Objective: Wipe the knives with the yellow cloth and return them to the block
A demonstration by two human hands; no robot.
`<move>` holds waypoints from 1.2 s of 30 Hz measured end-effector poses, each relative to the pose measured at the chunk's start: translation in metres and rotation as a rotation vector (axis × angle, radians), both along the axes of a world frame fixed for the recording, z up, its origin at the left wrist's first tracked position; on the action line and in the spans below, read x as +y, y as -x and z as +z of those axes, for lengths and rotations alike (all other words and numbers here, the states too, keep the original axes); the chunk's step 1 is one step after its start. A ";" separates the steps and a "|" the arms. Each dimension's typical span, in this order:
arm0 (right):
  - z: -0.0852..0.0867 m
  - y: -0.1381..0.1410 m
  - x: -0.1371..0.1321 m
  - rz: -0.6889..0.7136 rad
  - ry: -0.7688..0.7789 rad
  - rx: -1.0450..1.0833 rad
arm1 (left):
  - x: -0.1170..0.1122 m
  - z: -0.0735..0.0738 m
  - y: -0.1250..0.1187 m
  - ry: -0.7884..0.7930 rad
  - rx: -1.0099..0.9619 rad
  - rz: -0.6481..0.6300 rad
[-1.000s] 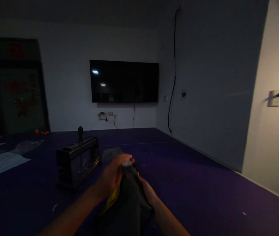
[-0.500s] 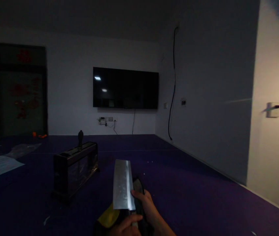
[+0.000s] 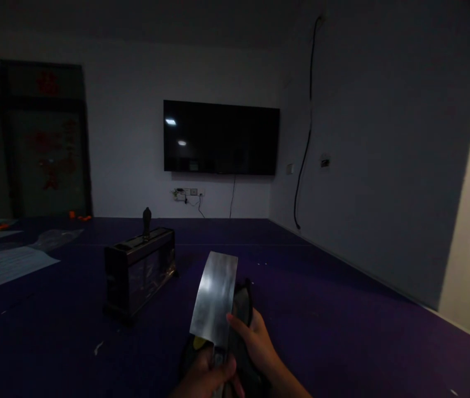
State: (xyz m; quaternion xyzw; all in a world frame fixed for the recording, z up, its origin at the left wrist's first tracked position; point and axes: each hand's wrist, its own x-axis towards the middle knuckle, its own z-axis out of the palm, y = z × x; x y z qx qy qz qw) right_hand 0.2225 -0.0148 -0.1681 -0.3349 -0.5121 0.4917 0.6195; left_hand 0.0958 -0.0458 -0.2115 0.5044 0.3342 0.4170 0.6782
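Observation:
Low in the middle of the view, a cleaver points away from me, its broad steel blade tilted and shiny. My left hand is closed around its handle. Under and beside the blade lies a dark, soft-looking item with a yellow patch; its kind is too dim to make out. My right hand grips that item's right side, thumb touching the blade's right edge. Left of the cleaver stands a dark knife block with a single knife handle sticking out of its top.
The purple surface carries printed sheets and crumpled clear plastic on the left. Small orange items lie farther back. A television hangs on the far wall, and a black cable runs down the right wall.
The cleaver's blade has turned so that its tip leans farther right and its flat side catches more light. Both hands stay on their holds. The whole view has shifted slightly.

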 end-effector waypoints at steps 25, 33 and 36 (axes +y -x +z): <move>0.000 -0.035 0.011 -0.636 -0.932 -0.985 | 0.020 -0.006 0.009 0.026 0.132 0.109; -0.009 -0.011 0.004 -0.338 -0.967 -1.334 | 0.028 -0.020 0.006 0.049 0.169 0.169; -0.007 -0.010 0.002 -0.278 -0.907 -1.338 | 0.026 -0.018 0.008 0.045 0.170 0.184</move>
